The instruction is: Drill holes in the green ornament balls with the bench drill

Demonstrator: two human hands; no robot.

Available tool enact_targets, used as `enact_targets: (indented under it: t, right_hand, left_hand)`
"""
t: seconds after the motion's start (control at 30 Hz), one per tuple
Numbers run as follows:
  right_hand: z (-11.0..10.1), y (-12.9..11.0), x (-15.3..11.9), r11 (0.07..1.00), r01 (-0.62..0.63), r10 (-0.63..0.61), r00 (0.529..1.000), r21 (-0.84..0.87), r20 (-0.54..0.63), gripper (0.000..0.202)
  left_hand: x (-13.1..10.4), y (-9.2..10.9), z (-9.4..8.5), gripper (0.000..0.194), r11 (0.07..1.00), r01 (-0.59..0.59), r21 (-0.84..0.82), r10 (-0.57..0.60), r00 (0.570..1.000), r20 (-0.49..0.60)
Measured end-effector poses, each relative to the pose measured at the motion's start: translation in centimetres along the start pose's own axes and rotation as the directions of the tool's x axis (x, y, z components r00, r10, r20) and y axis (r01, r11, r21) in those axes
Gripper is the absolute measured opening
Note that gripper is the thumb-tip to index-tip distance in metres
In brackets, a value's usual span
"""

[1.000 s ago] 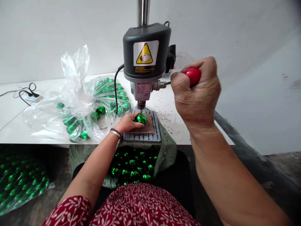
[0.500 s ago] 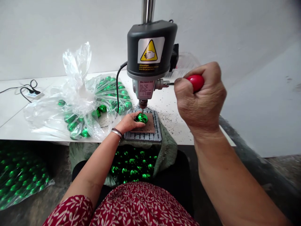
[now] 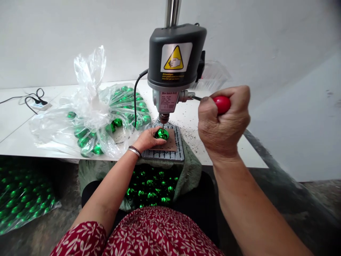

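Observation:
My left hand (image 3: 149, 139) pinches a shiny green ball (image 3: 162, 134) between thumb and fingers. The ball rests on a brown board (image 3: 170, 144) that lies on the grey slotted base (image 3: 177, 156) of a bench drill. Right above the ball is the drill chuck (image 3: 164, 118) with a thin bit pointing down; whether the tip is inside the ball I cannot tell. My right hand (image 3: 225, 124) is wrapped round the red knob (image 3: 222, 104) of the feed lever, to the right of the dark drill head (image 3: 177, 57).
A clear plastic bag (image 3: 90, 110) of green balls lies left on the white table (image 3: 61, 151). More balls fill a green sack (image 3: 191, 170) below the table edge and a bag (image 3: 23, 199) at lower left. Dark shavings surround the base. A power strip (image 3: 41, 105) sits far left.
My right hand has lowered the red knob, so the lever slopes down more. My left hand keeps hold of the ball on the board. The whole view has shifted slightly.

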State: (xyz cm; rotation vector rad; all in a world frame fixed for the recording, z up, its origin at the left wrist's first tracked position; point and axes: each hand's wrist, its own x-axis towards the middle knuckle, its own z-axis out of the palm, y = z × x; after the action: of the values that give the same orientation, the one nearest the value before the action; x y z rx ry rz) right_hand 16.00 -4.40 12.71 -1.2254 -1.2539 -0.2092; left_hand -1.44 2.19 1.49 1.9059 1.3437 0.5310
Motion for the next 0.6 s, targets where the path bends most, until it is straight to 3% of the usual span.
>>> enact_targets:
  t: [0.4, 0.6]
  right_hand:
    - [1.0, 1.5, -2.3, 1.0, 0.007, -0.01, 0.993, -0.023, -0.119, 0.017]
    - [1.1, 2.3, -3.9, 0.999, 0.031, -0.032, 0.992, -0.012, -0.124, 0.02]
  left_hand:
    - [0.0, -0.5, 0.6, 0.072, 0.999, 0.002, 0.032, -0.001, 0.999, -0.038]
    - [-0.2, -0.1, 0.3, 0.06, 0.999, -0.035, -0.01, 0.035, 0.999, -0.031]
